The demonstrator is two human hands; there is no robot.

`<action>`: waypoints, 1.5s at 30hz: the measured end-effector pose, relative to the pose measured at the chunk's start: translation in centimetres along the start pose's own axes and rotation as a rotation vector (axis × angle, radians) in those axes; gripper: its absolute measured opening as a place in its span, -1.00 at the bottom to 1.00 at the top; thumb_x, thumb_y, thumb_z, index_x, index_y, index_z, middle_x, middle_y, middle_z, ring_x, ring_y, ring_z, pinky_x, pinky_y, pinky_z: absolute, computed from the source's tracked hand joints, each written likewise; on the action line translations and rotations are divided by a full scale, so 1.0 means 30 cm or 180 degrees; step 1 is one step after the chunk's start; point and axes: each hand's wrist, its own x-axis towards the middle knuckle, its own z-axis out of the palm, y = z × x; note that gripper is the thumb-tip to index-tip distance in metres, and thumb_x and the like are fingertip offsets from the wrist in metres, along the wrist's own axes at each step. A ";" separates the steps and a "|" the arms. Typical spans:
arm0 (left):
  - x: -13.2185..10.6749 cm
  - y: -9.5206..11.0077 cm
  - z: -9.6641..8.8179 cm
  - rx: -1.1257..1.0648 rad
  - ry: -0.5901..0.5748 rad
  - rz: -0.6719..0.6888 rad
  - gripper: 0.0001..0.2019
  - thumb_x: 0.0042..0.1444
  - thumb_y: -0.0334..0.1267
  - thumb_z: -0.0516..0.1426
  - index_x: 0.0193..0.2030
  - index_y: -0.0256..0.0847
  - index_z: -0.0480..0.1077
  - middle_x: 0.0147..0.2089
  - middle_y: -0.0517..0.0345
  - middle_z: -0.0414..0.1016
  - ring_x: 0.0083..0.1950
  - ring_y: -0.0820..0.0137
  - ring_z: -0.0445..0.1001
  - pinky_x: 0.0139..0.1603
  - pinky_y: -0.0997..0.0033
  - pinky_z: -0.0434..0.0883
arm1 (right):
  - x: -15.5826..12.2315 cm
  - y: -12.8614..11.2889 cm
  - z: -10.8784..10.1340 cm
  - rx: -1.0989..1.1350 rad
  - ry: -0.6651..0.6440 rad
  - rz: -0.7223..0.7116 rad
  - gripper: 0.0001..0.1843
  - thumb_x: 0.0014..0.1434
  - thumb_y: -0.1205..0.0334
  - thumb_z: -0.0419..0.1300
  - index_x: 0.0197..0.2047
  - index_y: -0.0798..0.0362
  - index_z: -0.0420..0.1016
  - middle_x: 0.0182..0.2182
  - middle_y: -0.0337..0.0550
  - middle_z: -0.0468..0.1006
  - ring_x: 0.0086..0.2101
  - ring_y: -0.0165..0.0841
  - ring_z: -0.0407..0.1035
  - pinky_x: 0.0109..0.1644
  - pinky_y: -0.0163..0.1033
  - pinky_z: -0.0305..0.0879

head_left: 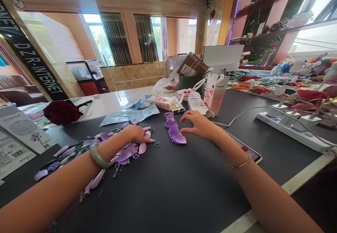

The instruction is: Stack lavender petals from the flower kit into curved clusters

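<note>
Left hand [137, 134] at near edge of loose purple pieces [126, 154], towards ten o'clock on dark table [179, 191]; from here can't tell if fingers clamp one. Right hand [198, 124] at one o'clock, thumb and fingers apart, just beside overlapping row of purple petals [173, 130] at twelve. Phone [255, 154] at three, partly behind right forearm.
</note>
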 end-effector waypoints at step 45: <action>-0.088 -0.048 0.011 0.0737 0.0368 0.0383 -0.66 0.30 -0.02 0.03 -0.04 -0.25 0.42 -0.11 0.02 0.50 -0.12 0.31 0.49 -0.04 0.13 0.43 | -0.013 -0.057 -0.002 0.0201 -0.0089 -0.0042 -0.74 0.15 0.06 0.25 -0.14 0.01 0.51 -0.06 -0.04 0.49 -0.02 -0.15 0.34 0.09 -0.02 0.25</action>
